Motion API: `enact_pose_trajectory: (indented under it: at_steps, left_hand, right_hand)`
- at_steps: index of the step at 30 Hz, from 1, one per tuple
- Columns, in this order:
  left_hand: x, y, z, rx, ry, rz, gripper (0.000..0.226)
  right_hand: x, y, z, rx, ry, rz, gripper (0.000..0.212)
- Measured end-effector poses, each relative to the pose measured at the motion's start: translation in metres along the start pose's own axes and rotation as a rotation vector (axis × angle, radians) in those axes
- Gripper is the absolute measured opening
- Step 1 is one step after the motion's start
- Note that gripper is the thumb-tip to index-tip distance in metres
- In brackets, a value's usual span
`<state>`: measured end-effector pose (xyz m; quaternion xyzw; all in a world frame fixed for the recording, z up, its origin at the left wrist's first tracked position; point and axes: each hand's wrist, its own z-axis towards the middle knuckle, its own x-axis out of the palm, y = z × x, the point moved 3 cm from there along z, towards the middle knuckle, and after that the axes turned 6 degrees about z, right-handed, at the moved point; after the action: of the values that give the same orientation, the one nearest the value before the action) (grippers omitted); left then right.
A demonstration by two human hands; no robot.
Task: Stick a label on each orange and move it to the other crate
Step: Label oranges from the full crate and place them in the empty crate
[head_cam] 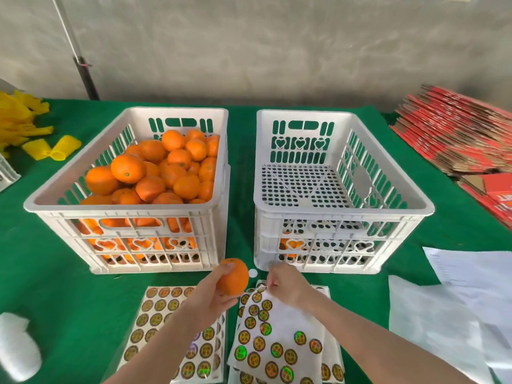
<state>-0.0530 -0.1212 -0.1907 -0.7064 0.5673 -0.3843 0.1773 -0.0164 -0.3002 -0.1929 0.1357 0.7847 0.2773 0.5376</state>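
Fingers (221,273) of the left hand (210,296) curl round an orange (235,279) held above the table (69,295). The right hand (286,286) pinches a label (261,287) at the top edge of the sheet (279,325). The orange looks firm, weighty and smooth, best cupped round its middle; the label seems flimsy, best held by its rim.

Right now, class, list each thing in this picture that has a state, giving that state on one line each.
Left crate: heaped with oranges.
Right crate: nearly empty, one orange visible behind its front wall.
Held orange: gripped by the left hand, no label visible.
Right hand: pinching a label at the sheet's top.
Right label sheet: lifted, curled, partly used.
Left label sheet: lying flat.
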Motion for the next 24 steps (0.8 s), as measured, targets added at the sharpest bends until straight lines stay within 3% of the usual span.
enact_pose_trajectory:
  at_steps: [7,11,16,24]
  left_hand:
    - [0.011,0.001,0.002,0.025,0.153,0.057,0.062]
    - [0.017,-0.003,0.002,0.044,0.173,0.114,0.07]
    - [0.021,-0.009,-0.001,0.052,0.263,0.181,0.112]
    - [0.019,-0.012,-0.004,0.072,0.325,0.221,0.115]
  right_hand:
    - [-0.018,0.002,-0.012,-0.066,-0.108,0.284,0.036]
    - [-0.019,0.008,-0.019,-0.162,-0.138,0.322,0.022]
    - [-0.018,0.017,-0.024,-0.276,-0.163,0.259,0.019]
    - [-0.027,0.022,-0.025,-0.231,-0.237,0.418,0.017]
